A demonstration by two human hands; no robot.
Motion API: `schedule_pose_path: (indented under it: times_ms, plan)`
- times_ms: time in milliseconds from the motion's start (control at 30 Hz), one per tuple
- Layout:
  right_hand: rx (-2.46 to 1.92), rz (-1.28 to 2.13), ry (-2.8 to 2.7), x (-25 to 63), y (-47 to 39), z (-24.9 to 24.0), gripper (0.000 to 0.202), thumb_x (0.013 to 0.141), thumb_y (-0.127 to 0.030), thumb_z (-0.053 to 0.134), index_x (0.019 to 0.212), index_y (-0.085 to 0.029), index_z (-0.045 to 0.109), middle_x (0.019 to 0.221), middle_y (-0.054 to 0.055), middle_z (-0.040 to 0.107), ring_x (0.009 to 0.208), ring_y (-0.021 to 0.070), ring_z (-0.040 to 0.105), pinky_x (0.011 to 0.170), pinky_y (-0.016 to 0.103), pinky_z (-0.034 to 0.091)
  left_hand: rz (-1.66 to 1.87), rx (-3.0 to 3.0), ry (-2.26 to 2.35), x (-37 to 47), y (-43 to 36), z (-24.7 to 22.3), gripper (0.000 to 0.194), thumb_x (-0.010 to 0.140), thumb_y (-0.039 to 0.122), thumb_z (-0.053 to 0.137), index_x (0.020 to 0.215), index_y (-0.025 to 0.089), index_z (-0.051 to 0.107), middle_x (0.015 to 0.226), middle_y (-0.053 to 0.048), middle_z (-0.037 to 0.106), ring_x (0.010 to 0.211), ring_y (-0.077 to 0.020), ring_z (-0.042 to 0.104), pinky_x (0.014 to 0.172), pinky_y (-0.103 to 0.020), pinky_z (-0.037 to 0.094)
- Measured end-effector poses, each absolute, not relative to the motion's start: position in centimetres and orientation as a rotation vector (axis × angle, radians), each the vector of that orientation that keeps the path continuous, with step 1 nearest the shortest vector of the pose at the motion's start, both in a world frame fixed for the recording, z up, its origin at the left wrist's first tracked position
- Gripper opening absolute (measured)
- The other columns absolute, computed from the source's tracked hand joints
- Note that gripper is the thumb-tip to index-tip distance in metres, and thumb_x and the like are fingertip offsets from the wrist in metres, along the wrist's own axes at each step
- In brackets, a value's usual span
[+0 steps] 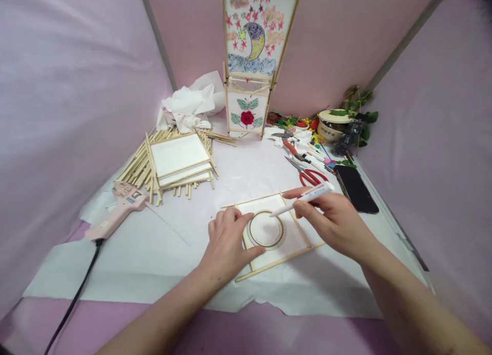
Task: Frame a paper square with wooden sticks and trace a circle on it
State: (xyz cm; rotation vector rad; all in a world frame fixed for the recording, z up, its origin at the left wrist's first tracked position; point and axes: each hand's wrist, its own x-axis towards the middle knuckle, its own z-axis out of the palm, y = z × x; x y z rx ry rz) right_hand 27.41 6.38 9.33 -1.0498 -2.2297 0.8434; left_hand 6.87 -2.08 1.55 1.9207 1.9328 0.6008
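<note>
A small wooden-stick frame (302, 231) backed with white paper lies in front of me. On the paper sits a thin, clear-looking roll of tape (282, 234), flat, with white paper showing through its hole. My left hand (226, 237) has its thumb and index finger around the left side of the roll, its other fingers resting over the frame's left edge. A white pen (311, 195) is pinched in my right hand (332, 219), its tip over the inner upper right of the roll. Whether the tip touches the paper I cannot tell.
Left are a pink hot glue gun (119, 211), paper-backed frames (180, 152) and loose sticks (134, 175). A decorated lantern (248, 111) stands behind. Right are red-handled scissors (313, 177), pruning shears (294, 150), a black phone (355, 188), a tub (332, 127) and leaves (365, 117).
</note>
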Motion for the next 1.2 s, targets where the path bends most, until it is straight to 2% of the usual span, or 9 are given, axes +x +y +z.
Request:
schedule_pose_path:
  times_ms: [100,167,367,700,1200]
  plan:
    - [-0.974,0.906,-2.3,25.5,7.8,10.1,0.028,0.094,-0.04,0.051,0.083,-0.018,0.065,0.076,0.003,0.067,0.064,0.0134,0.057,0.058,0.024,0.043,0.623,1.93,1.948,6.9,-2.2,1.4,0.061,0.065,0.04,0.082,0.12,0.03,0.058,0.107,-0.004,0.046,0.104,-0.027,0.043,0.09,-0.044,0.033]
    - [-0.909,0.983,-2.403,24.1,8.6,10.1,0.027,0.095,-0.037,0.05,0.081,-0.018,0.062,0.068,0.0,0.062,0.062,0.0125,0.055,0.057,0.023,0.04,0.631,1.934,1.948,6.9,-2.2,1.5,0.061,0.064,0.04,0.083,0.12,0.029,0.058,0.107,-0.004,0.047,0.103,-0.0267,0.043,0.089,-0.042,0.033]
    - [-0.74,1.213,-2.657,21.4,10.0,9.5,0.008,0.088,-0.026,0.058,0.087,-0.018,0.057,0.07,-0.003,0.059,0.063,0.0109,0.053,0.059,0.022,0.039,0.628,1.895,1.939,6.9,-2.2,1.7,0.053,0.065,0.039,0.083,0.111,0.027,0.06,0.1,-0.003,0.047,0.099,-0.0253,0.043,0.086,-0.04,0.034]
    - [-0.687,1.379,-2.7,20.7,10.8,8.1,0.005,0.089,-0.021,0.052,0.087,-0.018,0.055,0.071,-0.002,0.057,0.064,0.0116,0.051,0.06,0.022,0.038,0.57,1.874,1.943,6.9,-2.2,1.7,0.06,0.066,0.042,0.082,0.119,0.03,0.057,0.095,-0.002,0.046,0.096,-0.0253,0.043,0.084,-0.04,0.034]
    - [-0.607,1.318,-2.759,19.8,11.0,7.6,0.004,0.086,-0.017,0.052,0.083,-0.018,0.053,0.07,-0.003,0.054,0.062,0.0109,0.047,0.061,0.023,0.036,0.553,1.877,1.955,6.8,-2.3,1.5,0.052,0.065,0.045,0.082,0.108,0.025,0.059,0.096,-0.003,0.047,0.097,-0.0261,0.043,0.084,-0.041,0.035]
